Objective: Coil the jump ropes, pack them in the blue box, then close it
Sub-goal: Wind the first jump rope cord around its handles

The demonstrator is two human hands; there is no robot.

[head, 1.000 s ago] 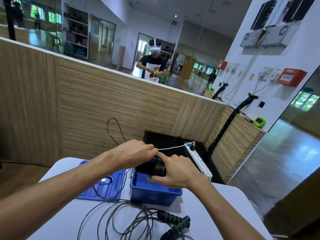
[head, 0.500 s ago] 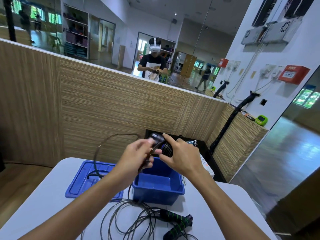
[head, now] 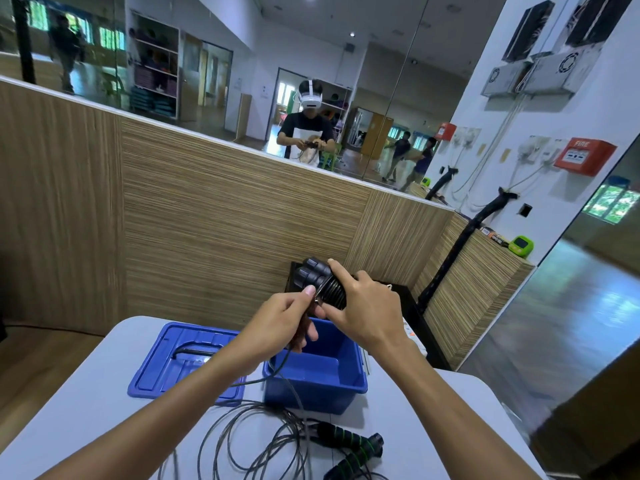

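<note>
Just above the middle of the frame, the right hand (head: pixel 367 313) is gripping a bundle of black jump rope handles (head: pixel 313 273) with cord wound tightly round it (head: pixel 334 292); its fingers (head: pixel 341 271) are curling over the top of the bundle and the thumb is pressing in from below. Just to the left, the left hand (head: pixel 280 323) is pinching the free cord (head: pixel 294 382) between thumb and fingers, touching the wound bundle. From that hand the cord is hanging down past the near left corner of the blue box (head: pixel 315 389), which is sitting open on the white desk (head: pixel 86 420) directly below both hands. The bundle is being held in the air above the box's far rim. The blue lid (head: pixel 173 362) is lying flat on the desk just left of the box. In the lower middle of the frame, a second jump rope (head: pixel 349 445) is lying loose: black handles with green rings, its dark cord sprawling in untidy loops to their left.
</note>
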